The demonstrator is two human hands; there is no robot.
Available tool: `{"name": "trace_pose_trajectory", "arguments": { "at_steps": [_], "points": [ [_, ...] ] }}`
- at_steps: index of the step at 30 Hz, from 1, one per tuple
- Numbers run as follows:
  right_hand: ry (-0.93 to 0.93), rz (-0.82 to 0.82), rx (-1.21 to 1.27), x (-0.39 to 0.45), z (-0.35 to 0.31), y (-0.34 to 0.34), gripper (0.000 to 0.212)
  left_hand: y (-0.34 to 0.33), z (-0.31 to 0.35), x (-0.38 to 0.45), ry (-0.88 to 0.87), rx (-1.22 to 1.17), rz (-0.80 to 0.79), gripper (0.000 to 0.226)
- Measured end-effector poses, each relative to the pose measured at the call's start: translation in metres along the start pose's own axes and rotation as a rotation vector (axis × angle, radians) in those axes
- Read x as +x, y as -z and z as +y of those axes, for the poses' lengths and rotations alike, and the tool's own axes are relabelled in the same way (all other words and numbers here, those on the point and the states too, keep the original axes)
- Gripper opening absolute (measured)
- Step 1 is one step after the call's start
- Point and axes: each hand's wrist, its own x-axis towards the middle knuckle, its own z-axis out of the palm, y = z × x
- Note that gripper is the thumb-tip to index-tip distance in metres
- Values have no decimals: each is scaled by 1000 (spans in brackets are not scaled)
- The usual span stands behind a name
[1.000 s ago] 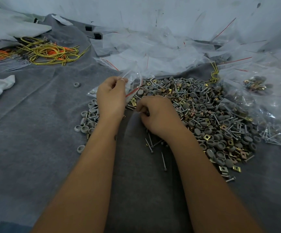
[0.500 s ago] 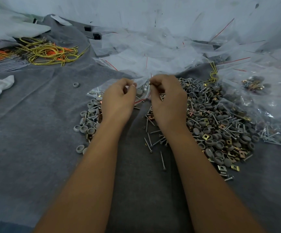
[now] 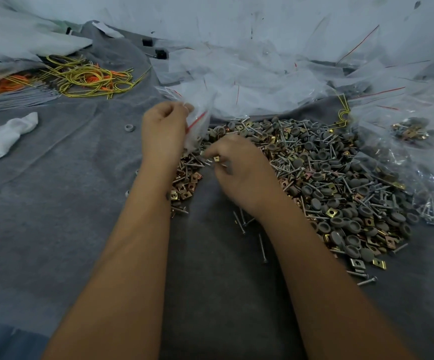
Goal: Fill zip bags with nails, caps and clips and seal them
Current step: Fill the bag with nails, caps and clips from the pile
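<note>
Fingers (image 3: 182, 110) pinching upright zip bag (image 3: 197, 126)

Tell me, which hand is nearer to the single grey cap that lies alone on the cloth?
Left. The left hand, which holds a zip bag, is just right of the lone grey cap. The right hand is farther right, picking at the pile.

Zip bags (image 3: 249, 81) lie behind hardware pile (image 3: 327, 183).

packing workshop | hardware heap (image 3: 327, 183) | empty zip bags (image 3: 249, 81) | grey cloth (image 3: 54, 190)
</note>
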Motion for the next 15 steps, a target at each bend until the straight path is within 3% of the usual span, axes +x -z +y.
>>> {"name": "trace_pose_trajectory", "arguments": {
  "at_steps": [3,6,8,12,15],
  "points": [
    [80,-177,-56,0,-9,-5,25,8,6,10,-1,2,-1,31],
    [217,-334,-93,-6,-24,-13,48,12,10,16,-20,16,-14,28],
    [245,-441,-197,-8,-30,-21,51,13,11,19,-20,22,-28,22],
    [149,-458,-352,-3,-14,-13,47,10,14,19,-31,48,-29,17],
    [0,-372,-401,-2,6,4,48,2,14,12,-55,67,-46,20]
  ]
}}
